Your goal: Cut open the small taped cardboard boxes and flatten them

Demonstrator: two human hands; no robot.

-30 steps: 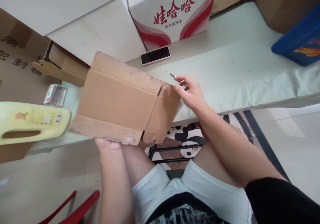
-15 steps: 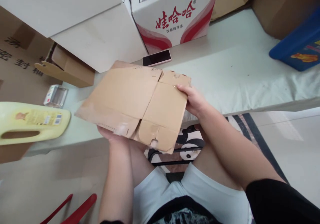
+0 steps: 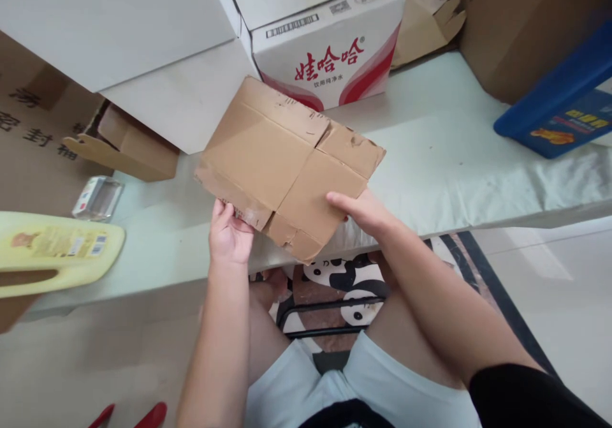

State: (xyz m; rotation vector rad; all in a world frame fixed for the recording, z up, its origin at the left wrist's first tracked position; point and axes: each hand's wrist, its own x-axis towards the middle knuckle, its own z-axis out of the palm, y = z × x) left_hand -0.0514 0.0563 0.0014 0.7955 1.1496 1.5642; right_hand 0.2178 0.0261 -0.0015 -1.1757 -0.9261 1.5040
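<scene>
A flattened brown cardboard box point(image 3: 268, 154) with creases, slit flaps and worn edges is held up over the table, tilted, its far edge raised. My right hand point(image 3: 366, 212) grips its right side, thumb on the upper face and fingers underneath. At the near left edge is my left hand point(image 3: 230, 233), palm up, fingers curled around the lower edge with their tips partly hidden by the cardboard. The phone that lay behind the cardboard is out of sight now.
On the pale green cloth-covered table point(image 3: 430, 134) stand a white and red water carton point(image 3: 329, 58), a yellow jug point(image 3: 62, 249), a clear small box point(image 3: 98, 198), an open cardboard box point(image 3: 138, 147) and a blue container point(image 3: 554, 109). Red handles point(image 3: 150, 415) show at bottom left.
The cardboard has turned clockwise, its far edge rising and covering the phone. My left hand has shifted from beneath it to its near left edge; my right hand sits lower on the right side.
</scene>
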